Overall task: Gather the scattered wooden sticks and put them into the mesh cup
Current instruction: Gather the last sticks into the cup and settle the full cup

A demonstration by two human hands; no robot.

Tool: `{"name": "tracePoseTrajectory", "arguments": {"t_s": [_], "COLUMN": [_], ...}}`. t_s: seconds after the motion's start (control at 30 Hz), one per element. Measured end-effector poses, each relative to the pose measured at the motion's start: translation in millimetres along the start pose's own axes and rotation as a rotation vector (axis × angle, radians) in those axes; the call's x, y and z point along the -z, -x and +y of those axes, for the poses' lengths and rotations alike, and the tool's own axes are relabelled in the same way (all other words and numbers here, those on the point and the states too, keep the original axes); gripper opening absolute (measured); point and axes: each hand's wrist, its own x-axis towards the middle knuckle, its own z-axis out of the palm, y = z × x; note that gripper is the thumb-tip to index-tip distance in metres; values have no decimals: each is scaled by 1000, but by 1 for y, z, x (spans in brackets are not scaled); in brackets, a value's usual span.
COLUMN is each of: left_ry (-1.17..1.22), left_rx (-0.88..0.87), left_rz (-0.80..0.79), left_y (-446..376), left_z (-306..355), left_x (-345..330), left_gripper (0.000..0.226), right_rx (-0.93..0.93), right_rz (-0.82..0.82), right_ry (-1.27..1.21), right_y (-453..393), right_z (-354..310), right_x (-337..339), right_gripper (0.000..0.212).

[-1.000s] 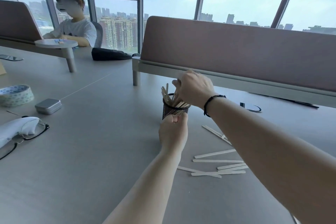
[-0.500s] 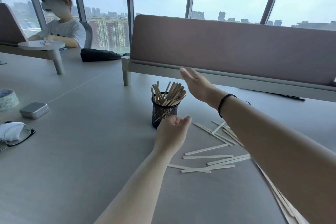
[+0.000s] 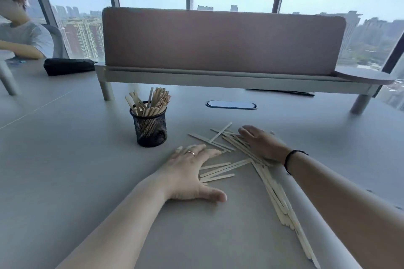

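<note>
A black mesh cup (image 3: 150, 127) stands upright on the grey table, with several wooden sticks (image 3: 153, 102) poking out of its top. Right of the cup, many loose wooden sticks (image 3: 225, 168) lie scattered flat, and a long run of them stretches toward the near right beside my forearm. My left hand (image 3: 190, 172) lies flat and open on the table, fingers spread over the left ends of some sticks. My right hand (image 3: 260, 143) rests palm down, fingers apart, on the far pile. Neither hand holds anything.
A pink divider panel on a raised shelf (image 3: 223, 78) crosses the table behind the cup. An oval cable port (image 3: 231, 104) sits under it. A black pouch (image 3: 67, 66) lies far left, near a seated person (image 3: 19, 37). Windows fill the background.
Both hands left the cup and came down flat onto the scattered sticks to its right. The view swung to the right, so the items at the left edge dropped out of sight.
</note>
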Motion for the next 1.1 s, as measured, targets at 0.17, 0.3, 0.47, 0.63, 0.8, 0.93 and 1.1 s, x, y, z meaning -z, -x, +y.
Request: {"name": "tracePoseTrajectory", "arguments": {"t_s": [0.17, 0.3, 0.47, 0.63, 0.8, 0.93, 1.1], "left_ry": [19, -23, -8, -36, -74, -140, -178], "left_rx": [28, 46, 92, 106, 122, 109, 84], "left_rz": [59, 55, 58, 46, 61, 134, 180], "left_y": [-8, -10, -11, -18, -19, -17, -13], "left_z": [7, 13, 16, 12, 6, 5, 4], "left_x": [-7, -8, -5, -5, -3, 2, 1], "left_gripper": [118, 120, 126, 130, 126, 115, 111], "right_rx": [109, 171, 236, 293, 308, 300, 298], "right_rz": [91, 146, 73, -81, -139, -6, 265], "right_ry": [-7, -252, -490, -625, -653, -574, -159], "right_y": [12, 13, 10, 9, 15, 21, 50], "right_z": [-8, -9, -12, -23, -26, -24, -16], "right_x": [-12, -16, -15, -18, -17, -20, -6], "right_gripper": [57, 41, 31, 34, 33, 34, 43]}}
